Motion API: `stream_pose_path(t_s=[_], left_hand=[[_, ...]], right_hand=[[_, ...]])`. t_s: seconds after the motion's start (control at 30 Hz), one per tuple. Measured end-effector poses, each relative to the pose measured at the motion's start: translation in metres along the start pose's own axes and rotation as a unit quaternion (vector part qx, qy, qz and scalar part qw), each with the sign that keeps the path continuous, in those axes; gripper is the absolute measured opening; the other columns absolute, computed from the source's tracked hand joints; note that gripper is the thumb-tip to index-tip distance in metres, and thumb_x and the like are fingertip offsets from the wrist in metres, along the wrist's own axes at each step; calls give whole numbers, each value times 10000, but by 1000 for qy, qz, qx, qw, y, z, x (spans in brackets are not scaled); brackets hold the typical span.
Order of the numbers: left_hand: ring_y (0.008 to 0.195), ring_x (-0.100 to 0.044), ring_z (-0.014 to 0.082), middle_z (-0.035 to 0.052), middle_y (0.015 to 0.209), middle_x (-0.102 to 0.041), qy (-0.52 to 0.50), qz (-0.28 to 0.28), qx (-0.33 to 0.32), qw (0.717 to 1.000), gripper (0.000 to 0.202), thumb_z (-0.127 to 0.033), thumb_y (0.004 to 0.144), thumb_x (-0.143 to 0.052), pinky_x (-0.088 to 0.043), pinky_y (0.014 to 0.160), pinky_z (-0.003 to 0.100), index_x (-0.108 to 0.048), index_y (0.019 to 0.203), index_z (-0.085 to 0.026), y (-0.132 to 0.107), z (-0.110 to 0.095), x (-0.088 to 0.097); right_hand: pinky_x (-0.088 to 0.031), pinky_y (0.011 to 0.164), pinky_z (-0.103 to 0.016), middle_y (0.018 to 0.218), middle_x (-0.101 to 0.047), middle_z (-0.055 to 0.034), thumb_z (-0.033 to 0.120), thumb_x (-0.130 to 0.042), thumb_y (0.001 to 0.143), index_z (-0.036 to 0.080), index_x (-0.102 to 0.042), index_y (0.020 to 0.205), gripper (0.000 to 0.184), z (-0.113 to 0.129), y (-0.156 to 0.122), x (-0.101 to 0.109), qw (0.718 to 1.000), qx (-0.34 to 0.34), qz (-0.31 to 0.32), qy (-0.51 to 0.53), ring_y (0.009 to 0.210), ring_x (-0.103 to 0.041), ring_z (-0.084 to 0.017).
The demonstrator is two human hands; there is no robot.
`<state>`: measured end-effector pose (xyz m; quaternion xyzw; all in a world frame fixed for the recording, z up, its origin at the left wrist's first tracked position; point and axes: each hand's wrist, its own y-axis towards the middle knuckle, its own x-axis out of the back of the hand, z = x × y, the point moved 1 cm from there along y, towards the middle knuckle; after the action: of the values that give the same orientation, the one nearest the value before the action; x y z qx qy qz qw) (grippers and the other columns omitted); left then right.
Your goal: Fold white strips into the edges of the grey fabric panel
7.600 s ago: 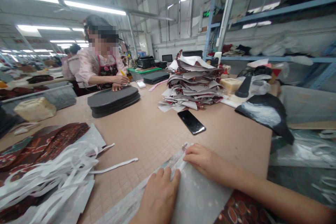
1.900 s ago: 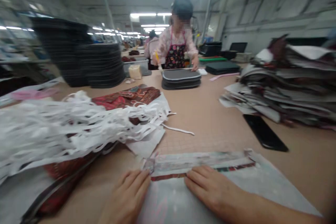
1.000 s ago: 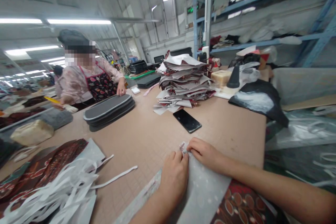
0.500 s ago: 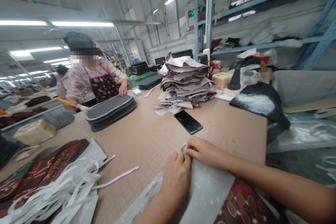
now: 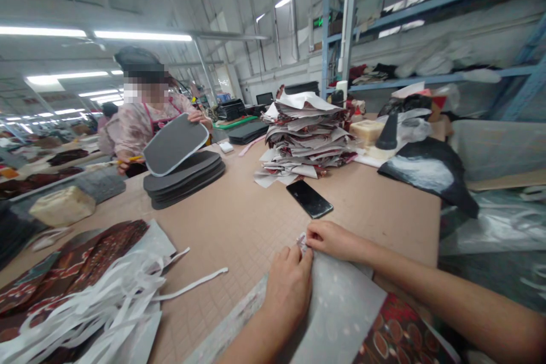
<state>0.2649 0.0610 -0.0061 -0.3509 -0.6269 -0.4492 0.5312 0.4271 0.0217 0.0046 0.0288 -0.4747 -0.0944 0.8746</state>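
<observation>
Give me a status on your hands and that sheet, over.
Left hand and right hand pinching small crumpled white tab on pale grey speckled sheet. Black smartphone beyond hands, apart.

Bright, even light from ceiling strip lights (image 5: 143, 36) at 10 o'clock, weak daylight from high windows (image 5: 284, 24) at 1. Soft shadow under my right hand (image 5: 335, 242). Steel shelving (image 5: 426, 40) at 2 o'clock splays with wide-angle stretch; no blur.
</observation>
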Motion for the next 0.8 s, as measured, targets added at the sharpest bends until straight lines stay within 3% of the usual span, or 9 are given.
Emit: stream_pose_path(t_s=[0.23,0.33,0.47,0.57,0.7,0.8], left_hand=[[908,-513,254,81,987,-576,1,17,4,1000,284,-135,877,-432,-452,798,395,-570,1123,-170,5,-2,6],[926,-514,255,82,1006,-575,0,24,7,1000,279,-143,889,-423,-450,813,400,-570,1125,-173,5,-3,6],[927,-526,259,81,1001,-581,-2,40,14,999,300,-151,909,-404,-456,809,408,-553,1168,-179,-1,-2,11],[946,-537,251,73,1005,-584,-43,80,49,995,263,-153,882,-456,-451,829,393,-586,1107,-196,-24,7,21],[972,-543,229,73,1029,-587,-106,152,140,973,210,-166,830,-510,-422,863,355,-591,1023,-190,-76,34,37],[885,-563,205,50,926,-613,-125,201,232,944,152,-180,782,-543,-426,797,316,-587,928,-179,-114,52,50]], right_hand=[[-312,573,-216,706,-551,-2,50,-564,744,149,-530,712,109,2,1,-2,1000,-10,5,11,642,-478,-123],[-327,576,-210,732,-576,4,115,-582,784,158,-541,788,59,2,0,-1,999,-21,7,25,660,-509,-124],[-313,593,-230,755,-573,-13,144,-601,793,159,-523,744,93,1,1,-4,999,-43,-11,13,694,-508,-143],[-321,600,-233,758,-575,-14,154,-554,834,161,-528,779,61,0,-1,-7,998,-51,-25,15,692,-516,-141],[-351,634,-238,828,-589,-14,212,-626,782,174,-546,854,114,-3,-5,-9,999,-34,-22,22,750,-538,-156],[-370,667,-265,824,-590,-35,201,-500,840,171,-538,813,55,-6,-3,-8,999,-23,-27,26,766,-541,-170]])
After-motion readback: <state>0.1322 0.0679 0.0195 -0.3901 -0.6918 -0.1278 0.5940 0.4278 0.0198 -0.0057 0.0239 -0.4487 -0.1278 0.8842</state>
